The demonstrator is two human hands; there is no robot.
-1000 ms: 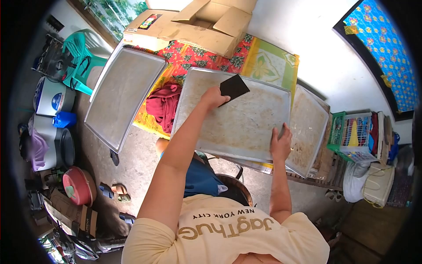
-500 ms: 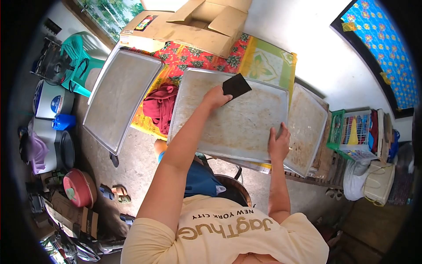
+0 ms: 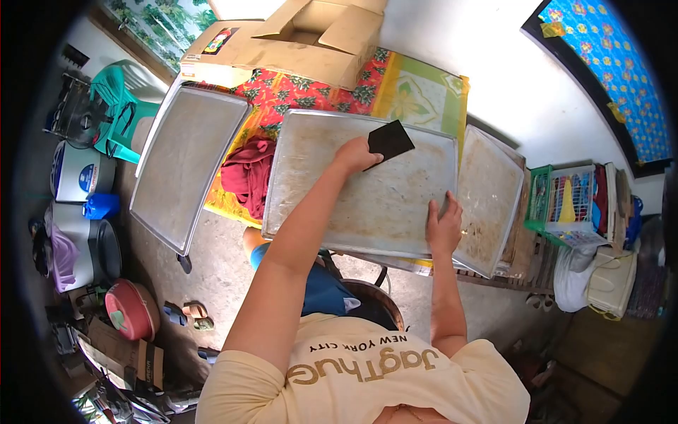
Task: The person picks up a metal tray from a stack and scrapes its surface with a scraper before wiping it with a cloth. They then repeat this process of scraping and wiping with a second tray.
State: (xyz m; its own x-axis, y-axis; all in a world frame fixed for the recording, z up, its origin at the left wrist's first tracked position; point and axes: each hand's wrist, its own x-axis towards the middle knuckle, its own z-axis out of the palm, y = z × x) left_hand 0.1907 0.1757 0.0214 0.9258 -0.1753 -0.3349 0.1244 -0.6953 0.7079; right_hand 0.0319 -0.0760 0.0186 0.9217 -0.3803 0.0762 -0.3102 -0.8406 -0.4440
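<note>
A large, stained metal baking tray (image 3: 367,205) lies in front of me on a table covered with a floral cloth (image 3: 311,88). My left hand (image 3: 357,154) holds a flat black scraper (image 3: 390,140) and presses it on the tray's far part. At the tray's near right corner, my right hand (image 3: 441,226) grips the edge, with the fingers over the rim.
A second tray (image 3: 185,159) leans at the left and a third (image 3: 487,191) lies at the right. A red cloth (image 3: 247,173) sits between the left tray and mine. An open cardboard box (image 3: 282,49) is behind, a green basket (image 3: 565,205) at the right, and pots and a teal chair (image 3: 116,99) on the left.
My left hand has moved the black scraper a little to the right along the far part of the tray. My right hand has kept its hold on the tray's edge.
</note>
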